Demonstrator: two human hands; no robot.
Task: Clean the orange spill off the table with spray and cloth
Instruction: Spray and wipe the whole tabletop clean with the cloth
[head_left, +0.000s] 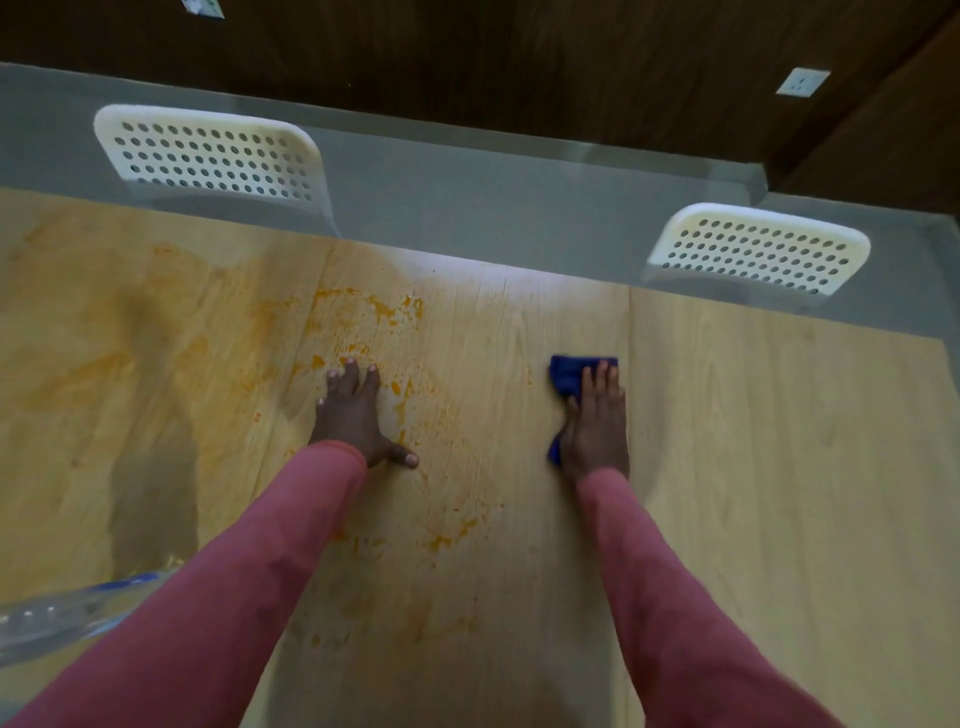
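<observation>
1. Far left, low corner: a clear plastic bottle (57, 618) with a touch of blue lies blurred at the edge of view, well apart from the fingers, half behind the left pink sleeve (218, 597).
2. Left of the fingers, the orange spill (363, 322) smears wide across the pale wooden counter (779, 467), with thicker flecks just beyond the fingertips and more streaks back toward the wrist.
3. The left hand (358, 415) lies flat on the counter, palm down, fingers (353, 376) straight and slightly spread, thumb out to the right, holding nothing. It sits right in the orange mess.
4. Between the two hands the streaks thin out into bare wood.
5. The right hand (597, 426) presses down on the blue cloth (569, 376), fingers straight and close together. The cloth pokes out past the fingertips and on the left of the palm.
6. Right of those fingers, the counter looks unmarked.
7. Beyond the fingertips, past the far edge, two white perforated chair backs: one at left (208, 156), one at right (758, 254).
</observation>
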